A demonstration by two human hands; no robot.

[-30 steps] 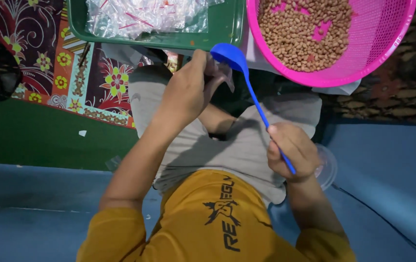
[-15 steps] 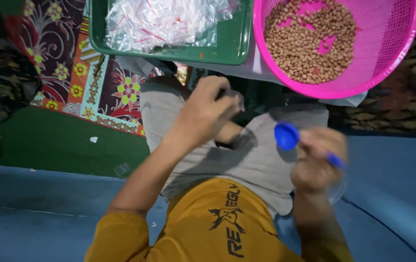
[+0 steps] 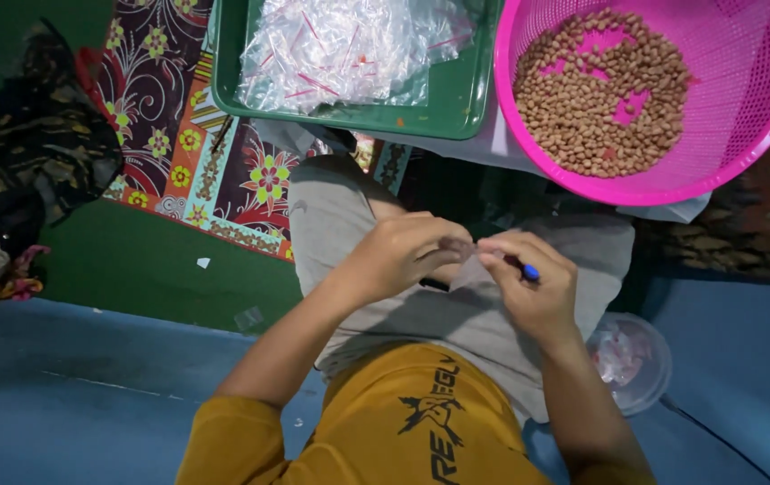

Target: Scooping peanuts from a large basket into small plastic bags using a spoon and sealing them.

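Far right: pink basket (image 3: 744, 117) of brown peanuts (image 3: 596, 99). Left of it, far: green tray (image 3: 457, 99) heaped with clear plastic bags (image 3: 340, 45). Far left: flowered mat (image 3: 187, 162) on green floor. Near right, beside the thigh: clear round tub (image 3: 650, 364) with wrappers. Middle, over the lap: left hand (image 3: 403, 256) and right hand (image 3: 533, 287) fingertip to fingertip, both pinching a small clear bag (image 3: 467, 268). Tucked in the right fist too: blue spoon (image 3: 529, 270), only a tip showing.

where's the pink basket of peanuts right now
In the head view, the pink basket sits at the top right, just right of the green tray of clear plastic bags, beyond the right hand.
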